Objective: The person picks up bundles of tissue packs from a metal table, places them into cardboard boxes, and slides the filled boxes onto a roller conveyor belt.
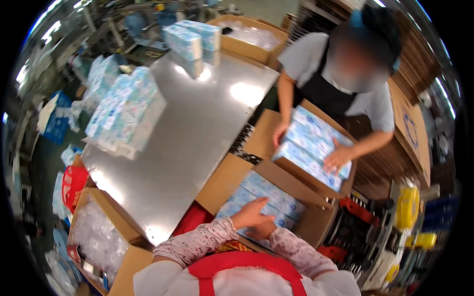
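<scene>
While both hands pressed flat, fingers spread, on blue packs [269,195] inside a box [301,190], the left hand [251,213] lay atop the right hand [261,230]; beside the tabletop [197,128], a co-worker [340,74] packed another box [261,138].

Steel worktable [197,123] with bright glare, stacked flat cardboard [414,64] at right, perhaps machinery behind.

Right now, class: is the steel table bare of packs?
No: a stack of blue-and-white packs sits on the steel table, with more at its far end.
</scene>
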Motion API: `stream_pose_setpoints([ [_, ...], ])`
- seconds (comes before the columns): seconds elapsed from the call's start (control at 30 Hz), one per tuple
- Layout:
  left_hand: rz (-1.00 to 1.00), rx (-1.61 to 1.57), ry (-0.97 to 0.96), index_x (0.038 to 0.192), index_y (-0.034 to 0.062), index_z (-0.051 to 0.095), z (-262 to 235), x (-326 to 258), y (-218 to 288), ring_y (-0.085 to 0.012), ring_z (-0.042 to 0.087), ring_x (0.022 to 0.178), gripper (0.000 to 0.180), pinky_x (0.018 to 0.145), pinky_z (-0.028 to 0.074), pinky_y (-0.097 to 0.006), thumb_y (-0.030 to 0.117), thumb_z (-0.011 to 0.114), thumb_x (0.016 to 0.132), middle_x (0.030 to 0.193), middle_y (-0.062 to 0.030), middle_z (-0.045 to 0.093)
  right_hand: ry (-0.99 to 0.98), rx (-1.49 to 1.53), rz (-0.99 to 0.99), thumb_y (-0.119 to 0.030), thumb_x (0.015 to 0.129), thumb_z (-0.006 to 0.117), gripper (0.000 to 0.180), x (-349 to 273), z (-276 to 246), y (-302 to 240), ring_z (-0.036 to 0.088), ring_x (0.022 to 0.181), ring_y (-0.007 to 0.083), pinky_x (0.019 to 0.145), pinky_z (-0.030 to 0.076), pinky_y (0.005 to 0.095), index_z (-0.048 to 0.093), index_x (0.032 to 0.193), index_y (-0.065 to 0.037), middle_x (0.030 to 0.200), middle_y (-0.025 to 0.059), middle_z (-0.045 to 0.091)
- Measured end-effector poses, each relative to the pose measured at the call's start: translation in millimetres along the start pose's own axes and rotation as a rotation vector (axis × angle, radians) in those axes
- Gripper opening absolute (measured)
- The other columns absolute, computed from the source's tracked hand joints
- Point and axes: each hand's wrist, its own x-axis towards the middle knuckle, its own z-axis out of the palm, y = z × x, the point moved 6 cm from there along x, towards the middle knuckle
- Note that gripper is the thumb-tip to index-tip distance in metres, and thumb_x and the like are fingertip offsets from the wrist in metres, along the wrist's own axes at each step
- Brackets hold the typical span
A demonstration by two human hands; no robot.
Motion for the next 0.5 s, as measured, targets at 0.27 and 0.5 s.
stream_pose_setpoints([
  [0.27,-0.293,0.476,0.677,0.113,0.0013,0.053,-334.3,-86.2,-114.2,-0.0354,0.05,0.103,0.051,0.09,0.039,-0.041,0.031,0.065,0.074,0.11,-0.021,0.054,0.294,0.197,0.182,-0.017,0.073,0.066,0.04,68.5,-62.4,-48.0,0.058,0.083,0.0305,0.071,0.048,0.0368,0.053,0.106,0.002,0.095,0.0178,0.056],
  [0.5,-0.729,0.878,1.216,0.109,0.0022,0.056,-582.6,-221.1,-223.8,-0.0268,0.052,0.099,0.047,0.085,0.04,-0.038,0.037,0.06,0.077,0.103,-0.0144,0.057,0.264,0.481,0.009,-0.016,0.077,0.065,0.035,242.3,-78.5,-104.2,0.058,0.082,0.0192,0.069,0.047,0.0287,0.054,0.105,0.002,0.088,0.0113,0.058],
])
